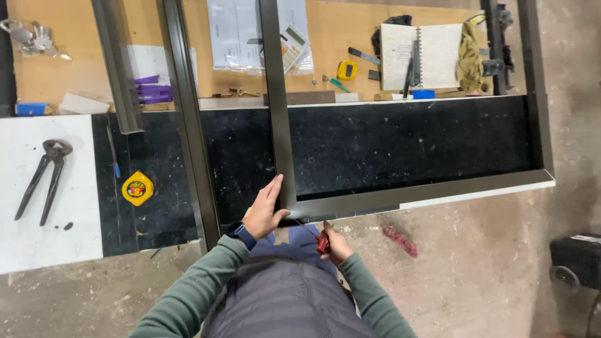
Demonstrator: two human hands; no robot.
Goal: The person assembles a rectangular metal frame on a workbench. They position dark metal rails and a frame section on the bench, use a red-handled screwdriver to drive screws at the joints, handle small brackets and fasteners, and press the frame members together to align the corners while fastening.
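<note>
Hands: left (264, 213) flat on frame corner (289, 203), right (335, 245) gripping red tool (323, 243)

Frame (413, 195) smooth dark matt metal; bench top (407, 144) black, speckled, dusty; floor (488, 263) rough concrete.

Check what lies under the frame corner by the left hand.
Under the dark metal frame corner sits the black worktop with its white front edge. The left hand covers the corner's outer side, so the surface beneath it is hidden.
</note>
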